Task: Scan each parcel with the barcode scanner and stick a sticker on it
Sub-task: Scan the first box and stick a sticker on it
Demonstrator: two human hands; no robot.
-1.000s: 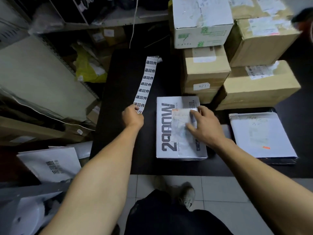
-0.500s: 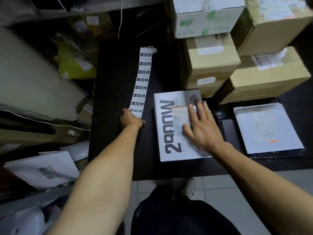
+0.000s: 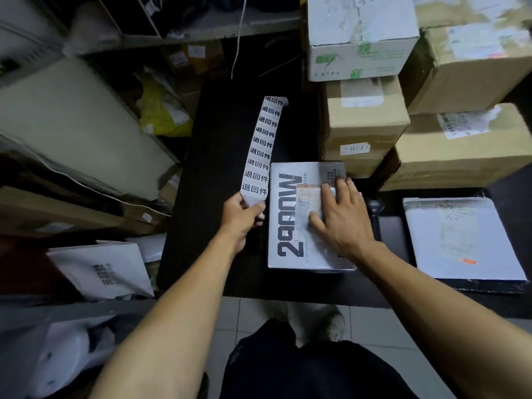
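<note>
Left hand (image 3: pixel 240 217): pinches the near end of the sticker strip (image 3: pixel 261 151), which runs away across the black table (image 3: pixel 218 174).
Right hand (image 3: pixel 341 217): fingers straight, pressing flat on the label of the grey parcel (image 3: pixel 288 223).
Grey parcel: flat on the table, beside the strip.
Cardboard boxes (image 3: pixel 362 122): stacked behind the parcel.

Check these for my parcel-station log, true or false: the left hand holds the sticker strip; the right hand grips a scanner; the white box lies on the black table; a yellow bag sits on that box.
1. The left hand pinches the sticker strip's near end: true.
2. The right hand grips a scanner: false; it lies flat on the white box.
3. The white box rests on the black table: true.
4. A yellow bag sits on the box: false; only the hand does.
</note>
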